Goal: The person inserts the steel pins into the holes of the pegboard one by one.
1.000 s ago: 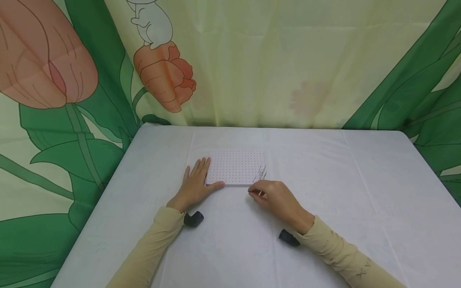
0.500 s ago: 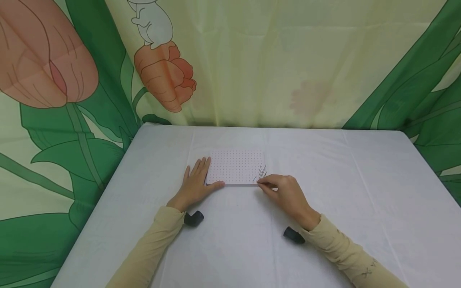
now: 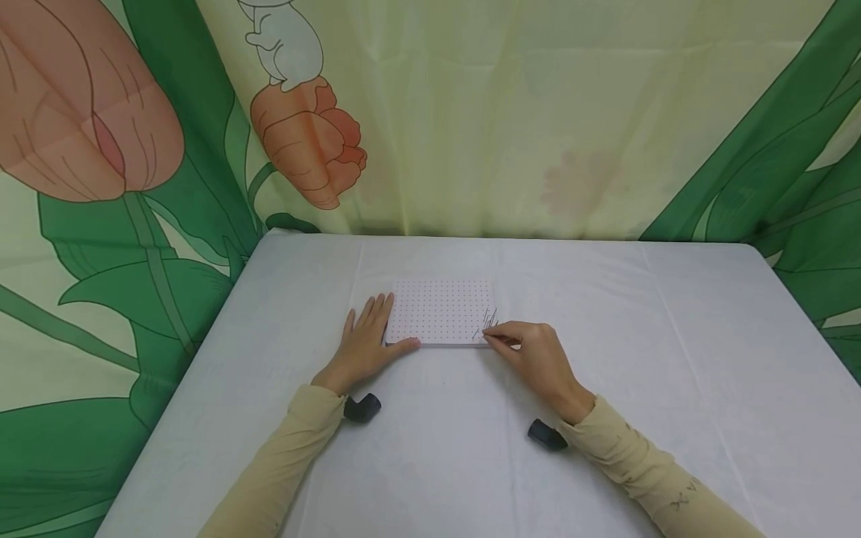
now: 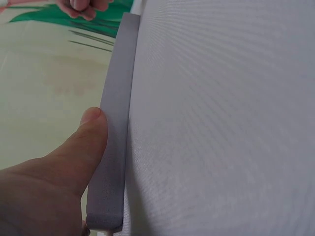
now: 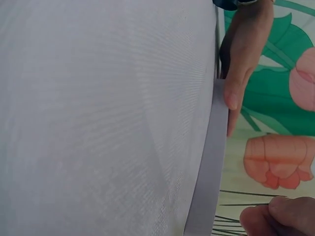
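Observation:
A white pegboard [image 3: 437,310] dotted with rows of small holes lies on the table. My left hand [image 3: 363,350] rests against its left side with fingers extended, the thumb [image 4: 93,118] lying along the front edge. Several thin dark sticks [image 3: 489,317] stand up from the board's front right corner, some leaning. Right over that corner, my right hand [image 3: 538,360] pinches the top of one thin dark stick [image 5: 243,204] between thumb and forefinger; its lower end meets the board's surface in the right wrist view. More thin sticks [image 5: 227,229] stand beside it.
A white cloth [image 3: 430,463] covers the table. Black wrist-worn pieces [image 3: 362,409] show beside both sleeves. Behind the table's far edge hangs a curtain [image 3: 504,119] printed with flowers, leaves and a rabbit.
My right hand has moved from in front of the board's front edge to the right and up, over the corner with the sticks. The left hand and the board have stayed in place.

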Demonstrator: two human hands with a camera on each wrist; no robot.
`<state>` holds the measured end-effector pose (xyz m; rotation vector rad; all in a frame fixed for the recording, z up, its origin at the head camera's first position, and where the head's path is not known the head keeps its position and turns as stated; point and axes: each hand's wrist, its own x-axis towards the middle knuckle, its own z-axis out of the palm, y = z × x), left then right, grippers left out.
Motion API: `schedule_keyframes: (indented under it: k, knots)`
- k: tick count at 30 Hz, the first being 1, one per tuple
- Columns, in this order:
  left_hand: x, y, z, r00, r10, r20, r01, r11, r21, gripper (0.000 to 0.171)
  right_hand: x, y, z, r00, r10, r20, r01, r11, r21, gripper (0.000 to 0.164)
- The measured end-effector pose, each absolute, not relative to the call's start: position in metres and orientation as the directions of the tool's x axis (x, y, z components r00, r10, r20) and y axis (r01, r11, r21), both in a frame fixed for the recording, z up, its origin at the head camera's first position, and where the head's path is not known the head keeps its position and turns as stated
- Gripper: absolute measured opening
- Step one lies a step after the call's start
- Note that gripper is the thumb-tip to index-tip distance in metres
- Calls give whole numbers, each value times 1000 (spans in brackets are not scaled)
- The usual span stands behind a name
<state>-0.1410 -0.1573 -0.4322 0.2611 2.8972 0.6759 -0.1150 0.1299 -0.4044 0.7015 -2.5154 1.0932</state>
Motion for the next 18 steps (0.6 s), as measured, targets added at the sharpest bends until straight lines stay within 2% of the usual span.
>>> schedule_keyframes:
  k: [18]
  knots:
    - [-140, -157, -431, -971, 211, -114, 138, 880, 455, 105, -118, 126, -404, -849, -321, 421, -525, 604, -599, 11]
